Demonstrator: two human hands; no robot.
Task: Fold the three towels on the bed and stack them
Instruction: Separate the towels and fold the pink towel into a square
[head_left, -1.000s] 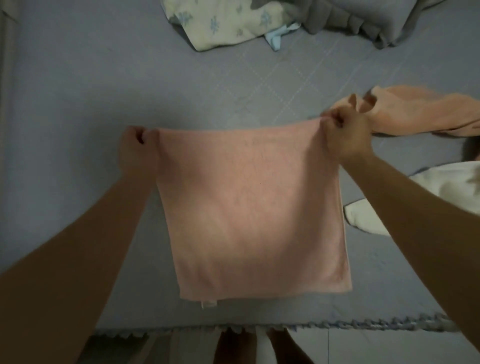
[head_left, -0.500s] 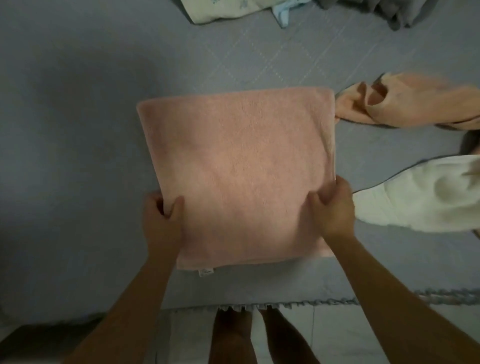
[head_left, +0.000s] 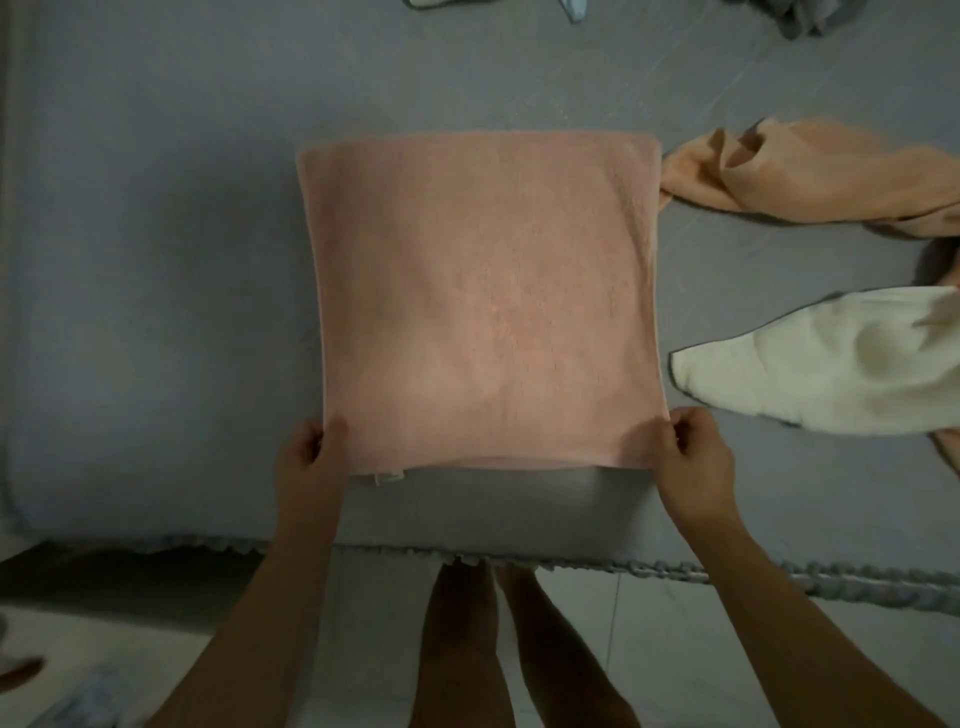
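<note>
I see the pink terry-cloth towel (head_left: 483, 301) lying flat on the grey-blue quilted bed (head_left: 156, 260), folded to a near-square panel. Its slightly longer axis runs away from me, from the near edge of the bed toward the far side. The far edge is straight and smooth; the near edge shows two layers slightly offset, with a small white tag at the near-left corner.

Left hand (head_left: 309, 460): fingers closed narrow in a pinch on the towel's near-left corner, thumb lying on the top face. Right hand (head_left: 693, 457): fingers curled tight and pinching the near-right corner. Both hands hold the same near edge, which sits slightly raised and throws a shadow on the bed beneath it.

Just right of the pink towel's far-right corner lies a crumpled peach-orange towel (head_left: 810, 176), unfolded, its tip touching or almost touching the pink one; I cannot tell which. Nearer me on the right lies a cream-white towel with a dark edge (head_left: 810, 369), also unfolded, its pointed end close beside the pink towel's right side but apart from it. Neither overlaps the pink towel.

At the top edge, bits of pale printed fabric (head_left: 431, 2) and grey bedding (head_left: 800, 18) are visible. Below the bed's scalloped trim (head_left: 779, 571) I see bare legs (head_left: 493, 639) on a tiled floor (head_left: 649, 649).
</note>
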